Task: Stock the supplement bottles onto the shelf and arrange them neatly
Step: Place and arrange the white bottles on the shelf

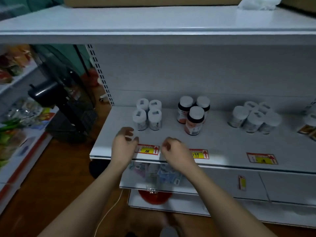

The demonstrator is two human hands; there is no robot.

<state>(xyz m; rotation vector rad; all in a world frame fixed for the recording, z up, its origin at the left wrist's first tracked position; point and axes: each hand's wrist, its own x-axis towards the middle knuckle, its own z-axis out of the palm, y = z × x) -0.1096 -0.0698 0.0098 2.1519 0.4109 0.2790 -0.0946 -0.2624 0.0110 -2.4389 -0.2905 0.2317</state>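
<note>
On the middle shelf (pixel 222 144), four white-capped bottles (pixel 148 114) are standing in a tight two-by-two block near the left end, right above the yellow price tag (pixel 147 150). I am treating these as the ones to tidy, since both hands are hanging just in front of them. My left hand (pixel 123 144) is sitting near the front-left bottle, fingers loosely spread and gripping nothing; my right hand (pixel 174 150) is hovering off to the block's right, fingers curled and seemingly empty, though blur is making that hard to confirm. Neither grip is touching a bottle. To do this well, I am planning to cup the block from both sides and square it to the shelf edge, pressing low on the bodies so nothing is tipping. Further right, three dark bottles (pixel 194 115) are forming a looser triangle, and beyond them another white cluster (pixel 254 118) is standing well apart.
</note>
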